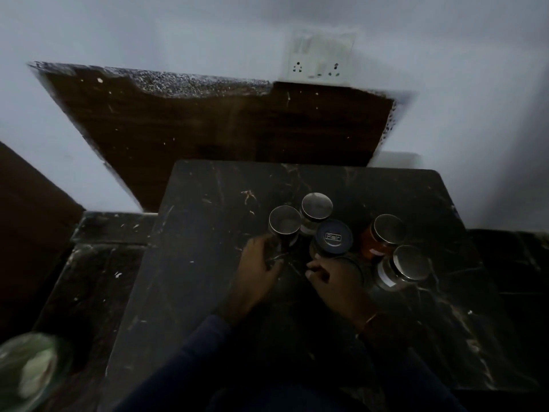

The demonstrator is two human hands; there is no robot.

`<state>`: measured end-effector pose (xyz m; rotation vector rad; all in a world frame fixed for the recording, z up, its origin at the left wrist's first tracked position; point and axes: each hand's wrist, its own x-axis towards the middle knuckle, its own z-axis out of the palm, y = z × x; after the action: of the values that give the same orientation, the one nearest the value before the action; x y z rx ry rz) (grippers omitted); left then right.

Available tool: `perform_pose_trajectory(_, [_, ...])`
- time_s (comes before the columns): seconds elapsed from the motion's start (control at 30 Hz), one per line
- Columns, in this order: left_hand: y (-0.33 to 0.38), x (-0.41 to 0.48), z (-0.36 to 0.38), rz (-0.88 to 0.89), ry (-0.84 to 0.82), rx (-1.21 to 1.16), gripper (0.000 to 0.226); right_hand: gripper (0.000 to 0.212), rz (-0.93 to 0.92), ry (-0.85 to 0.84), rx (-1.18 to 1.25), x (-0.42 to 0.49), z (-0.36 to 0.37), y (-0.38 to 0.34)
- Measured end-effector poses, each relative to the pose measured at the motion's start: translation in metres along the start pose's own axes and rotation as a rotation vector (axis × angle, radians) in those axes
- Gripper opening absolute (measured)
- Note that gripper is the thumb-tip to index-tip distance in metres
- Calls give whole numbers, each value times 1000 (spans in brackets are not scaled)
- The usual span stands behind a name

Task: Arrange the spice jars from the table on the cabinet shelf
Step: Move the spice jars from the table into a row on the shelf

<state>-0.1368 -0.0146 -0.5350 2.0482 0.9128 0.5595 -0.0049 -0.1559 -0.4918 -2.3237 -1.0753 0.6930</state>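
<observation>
Left hand (260,266) fingers clasp steel-lidded jar (284,220); right hand (335,282) at blue-lidded jar (334,237), grip unclear

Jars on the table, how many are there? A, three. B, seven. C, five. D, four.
C: five stand on the table: the left jar, the back jar, the blue-lidded jar, the orange jar and the right jar.
</observation>
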Motion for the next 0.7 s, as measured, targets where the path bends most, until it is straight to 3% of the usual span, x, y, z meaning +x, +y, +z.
perform_pose_trajectory(0.17, [25, 43, 3, -13, 6, 107, 76, 25, -89, -16, -5, 4, -9, -1])
perform_pose_trajectory(0.37, [30, 75, 25, -70, -214, 363, 103, 26, -54, -29, 110, -3, -16, 6])
perform_pose_trajectory(0.57, [23, 82, 26, -94, -129, 364, 83, 23, -24, 6, 220, -6, -23, 10])
perform_pose_trajectory(0.63, [30, 80, 13, -137, -146, 228, 78, 26, -21, 49, 292, -2, -28, 8])
perform_pose_trajectory(0.7, [44, 75, -9, -152, -255, 13, 57, 32, -13, 73, 418, 2, -34, 3])
